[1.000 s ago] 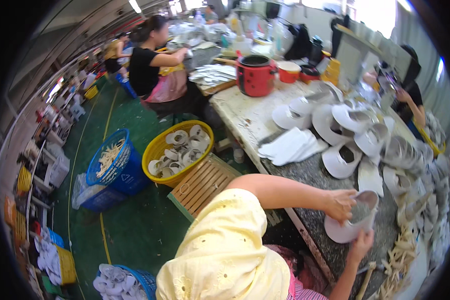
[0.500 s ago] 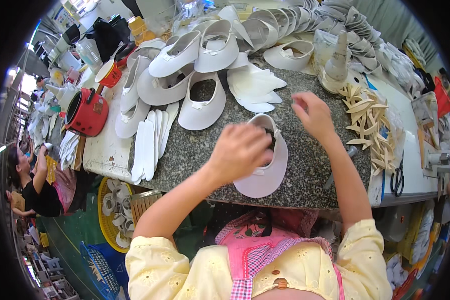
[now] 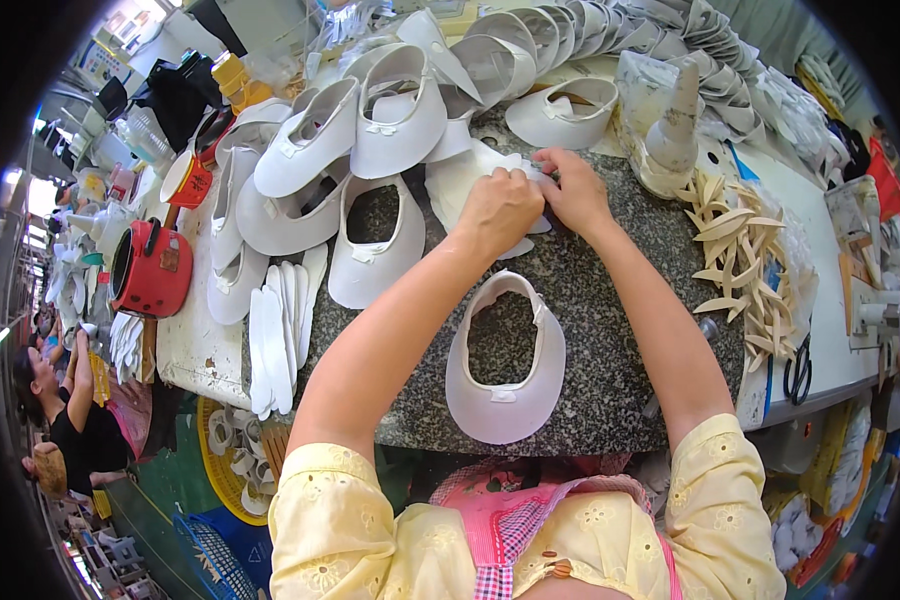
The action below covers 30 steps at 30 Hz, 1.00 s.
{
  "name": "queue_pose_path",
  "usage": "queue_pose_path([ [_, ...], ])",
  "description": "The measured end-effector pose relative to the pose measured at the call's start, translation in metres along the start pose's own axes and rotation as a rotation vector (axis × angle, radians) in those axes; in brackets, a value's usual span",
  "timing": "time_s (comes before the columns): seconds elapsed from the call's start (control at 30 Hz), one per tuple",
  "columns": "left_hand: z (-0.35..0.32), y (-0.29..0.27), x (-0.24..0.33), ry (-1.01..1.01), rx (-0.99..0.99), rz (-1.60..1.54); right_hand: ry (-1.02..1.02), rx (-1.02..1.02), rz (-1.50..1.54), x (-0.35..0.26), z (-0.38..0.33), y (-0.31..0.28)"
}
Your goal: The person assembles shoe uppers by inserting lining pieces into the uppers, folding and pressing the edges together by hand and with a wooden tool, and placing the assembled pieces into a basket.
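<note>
Both my hands are together at the fanned stack of flat white cut pieces (image 3: 452, 190) on the dark speckled slab. My left hand (image 3: 500, 207) is closed, its fingers pinching the right edge of the stack. Beside it, my right hand (image 3: 573, 192) is closed with thumb and fingers at the same edge; how many pieces they grip is hidden. Nearer me, a white shoe upper (image 3: 507, 412) lies alone, toe toward me, with a small tab at its opening. Left of my hands sits another white shoe upper (image 3: 368, 272), in front of a heap of similar ones.
White strips (image 3: 288, 310) lie left on the slab (image 3: 610, 390), tan curved pieces (image 3: 745, 250) right. Black scissors (image 3: 797, 372) hang at the right edge. A cone-shaped tool (image 3: 673, 125) stands behind. A red pot (image 3: 160, 265) stands left; another person (image 3: 80, 430) sits beyond.
Both hands have moved away from the single shoe upper to the fanned white pieces farther back and closed there. The upper stays on the slab; the view has shifted.
</note>
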<state>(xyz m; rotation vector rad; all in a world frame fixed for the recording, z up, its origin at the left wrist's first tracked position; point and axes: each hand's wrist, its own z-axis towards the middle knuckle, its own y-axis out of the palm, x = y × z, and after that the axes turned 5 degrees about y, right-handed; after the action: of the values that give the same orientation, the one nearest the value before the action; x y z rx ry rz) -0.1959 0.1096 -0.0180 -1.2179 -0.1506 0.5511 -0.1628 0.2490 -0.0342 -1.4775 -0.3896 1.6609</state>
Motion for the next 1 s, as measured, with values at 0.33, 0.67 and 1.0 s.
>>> queue_pose_path([
  [0.33,-0.061,-0.058,-0.049,-0.874,0.556,-1.077,-0.150,0.084,-0.124,0.003,-0.010,0.015],
  [0.67,-0.124,-0.102,0.007,-0.807,0.904,-1.198,-0.454,-0.056,0.157,-0.053,-0.069,-0.017],
  [1.0,-0.093,-0.118,-0.001,-0.492,0.917,-1.400,0.151,-0.693,0.726,-0.065,-0.051,0.001],
])
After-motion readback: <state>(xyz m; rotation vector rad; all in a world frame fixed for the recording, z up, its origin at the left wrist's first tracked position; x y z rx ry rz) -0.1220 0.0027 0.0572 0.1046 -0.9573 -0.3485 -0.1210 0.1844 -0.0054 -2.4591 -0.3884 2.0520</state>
